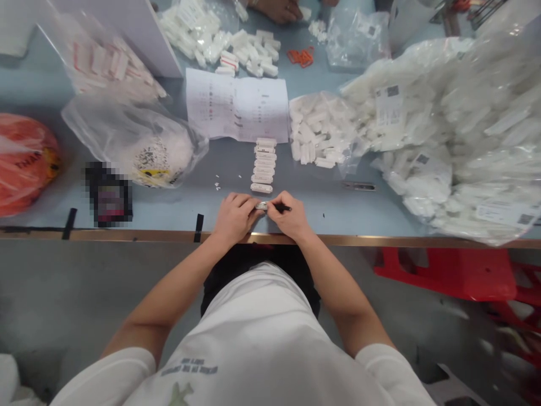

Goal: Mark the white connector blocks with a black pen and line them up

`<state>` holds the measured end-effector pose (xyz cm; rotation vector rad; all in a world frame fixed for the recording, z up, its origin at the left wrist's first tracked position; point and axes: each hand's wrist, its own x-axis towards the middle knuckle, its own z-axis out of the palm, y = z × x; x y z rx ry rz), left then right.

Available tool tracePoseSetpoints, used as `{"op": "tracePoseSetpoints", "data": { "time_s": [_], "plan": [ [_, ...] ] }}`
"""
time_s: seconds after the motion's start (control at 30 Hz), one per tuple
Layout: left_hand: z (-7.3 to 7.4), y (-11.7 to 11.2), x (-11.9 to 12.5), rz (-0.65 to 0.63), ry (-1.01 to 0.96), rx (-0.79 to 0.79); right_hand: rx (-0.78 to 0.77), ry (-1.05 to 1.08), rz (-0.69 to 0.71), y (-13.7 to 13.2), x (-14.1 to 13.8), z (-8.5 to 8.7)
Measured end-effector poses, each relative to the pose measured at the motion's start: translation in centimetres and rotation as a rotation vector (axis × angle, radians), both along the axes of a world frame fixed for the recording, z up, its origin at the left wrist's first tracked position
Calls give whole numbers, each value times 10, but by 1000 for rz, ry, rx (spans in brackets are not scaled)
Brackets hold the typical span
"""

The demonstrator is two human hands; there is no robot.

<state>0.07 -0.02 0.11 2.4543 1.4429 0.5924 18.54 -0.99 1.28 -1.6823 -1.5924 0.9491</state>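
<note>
Close to the table's front edge, my left hand (237, 216) is closed on a small white plastic piece with dark dots (262, 206). From the other side, my right hand (291, 214) pinches a slim black tool (284, 207), its fingertips at the same piece. The tool's working end is hidden by the fingers. Just beyond both hands runs a column of several similar white pieces (264, 163), laid one behind another. Several tiny white bits (217, 185) lie to the left of that column.
A printed sheet (236, 107) lies behind the column. Bags of white parts (316, 132) crowd the right, near a metal-looking tool (359, 186). Left are a bag of small pellets (158, 155) and an orange bag (25, 163). Another person's hand (279, 8) shows at the far side.
</note>
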Motion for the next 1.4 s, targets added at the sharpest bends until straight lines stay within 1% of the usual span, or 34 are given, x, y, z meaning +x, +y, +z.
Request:
{"op": "tracePoseSetpoints", "data": {
  "time_s": [0.33,0.5,0.67,0.83,0.93,1.03,1.1,1.17,1.27,1.4],
  "plan": [
    [1,-1,-1,5,-1,-48,-12,46,-4,-2,3,3],
    [-1,-1,-1,1,7,-39,4,11,7,-1,1,3],
    [-1,0,-1,2,-3,-31,1,66,14,-1,4,4],
    [-1,-2,0,13,2,-49,1,75,24,-2,6,3],
    [3,0,-4,41,-39,-75,26,105,-29,-2,10,6],
    [12,11,-12,133,-64,-65,51,141,-121,-1,12,11],
    [17,23,-16,210,-14,-20,55,154,-153,0,13,13],
    [20,36,-18,264,80,7,56,164,-164,0,13,12],
    [19,52,-17,263,188,16,61,188,-176,1,13,8],
    [15,62,-14,241,236,23,110,239,-159,0,14,3]
  ]
}}
